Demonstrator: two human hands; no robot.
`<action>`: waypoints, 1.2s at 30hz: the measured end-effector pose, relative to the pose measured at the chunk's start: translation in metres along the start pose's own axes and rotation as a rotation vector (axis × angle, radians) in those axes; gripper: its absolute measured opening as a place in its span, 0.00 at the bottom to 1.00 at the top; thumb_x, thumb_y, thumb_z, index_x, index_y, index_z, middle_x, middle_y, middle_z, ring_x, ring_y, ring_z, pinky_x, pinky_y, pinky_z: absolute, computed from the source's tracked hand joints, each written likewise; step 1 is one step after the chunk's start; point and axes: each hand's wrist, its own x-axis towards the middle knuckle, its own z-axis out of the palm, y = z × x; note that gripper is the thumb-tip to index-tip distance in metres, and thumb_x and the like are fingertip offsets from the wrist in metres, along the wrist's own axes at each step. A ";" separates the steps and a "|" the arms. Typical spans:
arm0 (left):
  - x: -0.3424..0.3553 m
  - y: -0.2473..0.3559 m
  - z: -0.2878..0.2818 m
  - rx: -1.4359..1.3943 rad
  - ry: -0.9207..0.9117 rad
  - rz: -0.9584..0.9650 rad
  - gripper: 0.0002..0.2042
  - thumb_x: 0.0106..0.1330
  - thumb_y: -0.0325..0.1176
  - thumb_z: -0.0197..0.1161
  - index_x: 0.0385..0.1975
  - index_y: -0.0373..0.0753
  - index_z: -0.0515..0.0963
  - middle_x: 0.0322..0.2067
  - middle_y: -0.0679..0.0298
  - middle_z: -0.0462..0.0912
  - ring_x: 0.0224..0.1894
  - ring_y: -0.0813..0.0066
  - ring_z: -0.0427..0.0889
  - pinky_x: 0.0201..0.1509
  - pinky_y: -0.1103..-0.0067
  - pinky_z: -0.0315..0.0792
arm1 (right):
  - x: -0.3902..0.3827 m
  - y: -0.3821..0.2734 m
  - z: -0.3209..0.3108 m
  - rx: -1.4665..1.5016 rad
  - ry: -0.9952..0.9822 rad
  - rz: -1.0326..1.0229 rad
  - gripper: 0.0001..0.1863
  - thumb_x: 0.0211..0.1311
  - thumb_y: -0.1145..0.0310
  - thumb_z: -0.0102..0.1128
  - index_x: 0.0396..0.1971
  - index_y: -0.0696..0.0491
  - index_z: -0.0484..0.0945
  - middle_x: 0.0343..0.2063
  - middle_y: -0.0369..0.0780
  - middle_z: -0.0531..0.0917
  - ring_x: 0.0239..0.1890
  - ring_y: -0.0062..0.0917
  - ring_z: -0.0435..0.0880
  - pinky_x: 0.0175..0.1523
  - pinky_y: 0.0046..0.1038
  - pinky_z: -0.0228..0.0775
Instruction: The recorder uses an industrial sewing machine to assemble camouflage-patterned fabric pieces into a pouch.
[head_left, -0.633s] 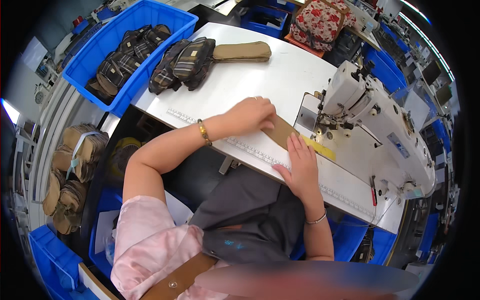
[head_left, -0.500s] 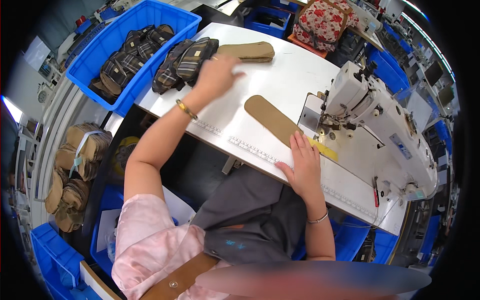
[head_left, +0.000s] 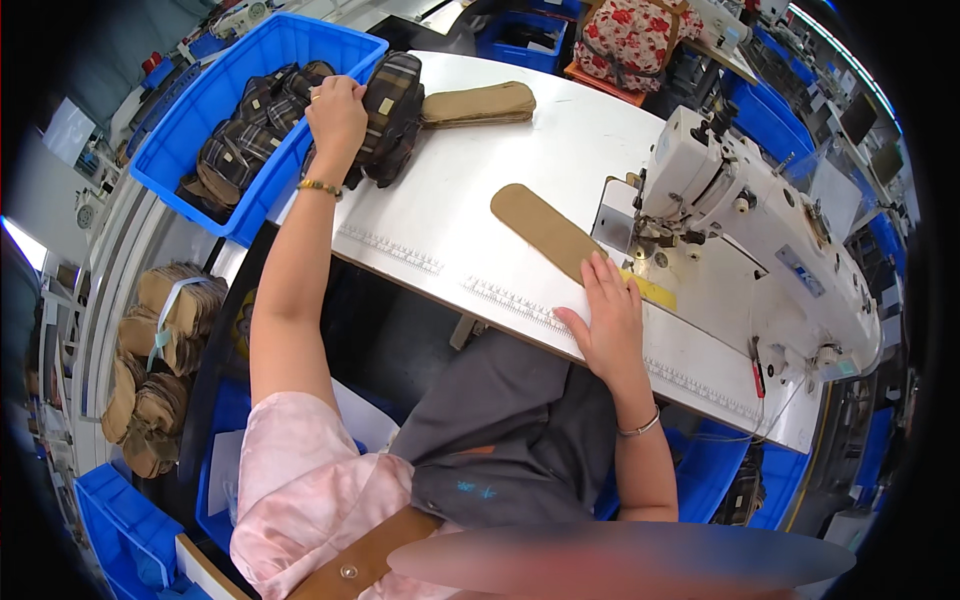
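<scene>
My left hand (head_left: 338,122) is at the plaid fabric pieces (head_left: 392,108) beside the blue bin, at the table's far left. Its fingers are curled down and closed on a dark plaid piece, most of which the hand hides. My right hand (head_left: 610,318) lies flat with fingers spread, the tips on the lower end of a long brown strip with a rounded end (head_left: 545,228). This strip lies at a slant on the white table, its near end by the sewing machine's needle area (head_left: 655,240). A stack of similar brown pieces (head_left: 485,104) lies right of the plaid pieces.
A blue bin (head_left: 165,165) of plaid pieces stands at the left. The white sewing machine (head_left: 740,190) takes up the table's right side, with small red-handled snips (head_left: 757,370) near it. Tied brown bundles (head_left: 165,330) sit lower left. A ruler strip (head_left: 505,297) runs along the near edge.
My left hand has moved left from beside the brown stack to the plaid pieces, and its fingers have closed. My right hand stays on the brown strip.
</scene>
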 end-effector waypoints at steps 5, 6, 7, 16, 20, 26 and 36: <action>-0.019 0.050 -0.080 -0.497 -0.143 -0.010 0.06 0.73 0.30 0.58 0.39 0.34 0.75 0.30 0.46 0.81 0.33 0.47 0.81 0.37 0.65 0.73 | -0.002 0.001 -0.001 0.001 0.092 -0.005 0.35 0.63 0.50 0.64 0.62 0.60 0.72 0.66 0.48 0.71 0.69 0.42 0.68 0.72 0.48 0.53; -0.027 0.063 -0.098 -0.533 -0.188 0.020 0.05 0.72 0.30 0.59 0.38 0.34 0.75 0.30 0.47 0.81 0.33 0.48 0.81 0.36 0.67 0.73 | -0.002 -0.002 -0.004 0.004 0.097 0.012 0.35 0.63 0.50 0.64 0.62 0.60 0.72 0.66 0.48 0.71 0.69 0.42 0.68 0.72 0.48 0.53; -0.039 0.073 -0.115 -0.568 -0.179 0.086 0.03 0.71 0.27 0.59 0.38 0.34 0.75 0.29 0.48 0.81 0.31 0.49 0.81 0.35 0.69 0.73 | -0.001 -0.007 -0.012 0.222 0.134 0.021 0.33 0.65 0.53 0.64 0.62 0.60 0.72 0.64 0.47 0.73 0.66 0.40 0.71 0.71 0.44 0.57; -0.157 0.139 -0.178 -1.033 -0.980 -0.055 0.03 0.72 0.27 0.60 0.40 0.36 0.74 0.27 0.62 0.79 0.31 0.77 0.79 0.38 0.79 0.73 | -0.002 -0.048 -0.042 1.659 -0.135 0.306 0.09 0.69 0.72 0.62 0.44 0.60 0.78 0.37 0.32 0.82 0.40 0.11 0.77 0.48 0.18 0.71; -0.163 0.154 -0.177 -1.506 -1.261 -0.433 0.06 0.75 0.32 0.57 0.45 0.38 0.73 0.33 0.74 0.74 0.35 0.87 0.72 0.39 0.87 0.69 | -0.017 -0.035 -0.040 1.613 -0.366 0.370 0.07 0.65 0.71 0.66 0.38 0.58 0.80 0.30 0.29 0.80 0.34 0.08 0.74 0.41 0.15 0.68; -0.174 0.165 -0.166 -1.411 -1.323 -0.255 0.08 0.72 0.31 0.62 0.45 0.39 0.71 0.32 0.76 0.72 0.33 0.91 0.68 0.36 0.88 0.64 | -0.028 -0.042 -0.036 1.611 -0.342 0.436 0.07 0.64 0.70 0.68 0.35 0.58 0.82 0.27 0.27 0.78 0.29 0.07 0.70 0.33 0.14 0.61; -0.179 0.170 -0.169 -1.315 -1.495 -0.183 0.03 0.69 0.26 0.65 0.34 0.36 0.77 0.28 0.74 0.71 0.31 0.88 0.67 0.35 0.86 0.63 | -0.041 -0.036 -0.032 1.553 -0.455 0.412 0.10 0.65 0.66 0.69 0.33 0.59 0.82 0.24 0.29 0.80 0.25 0.08 0.71 0.29 0.16 0.62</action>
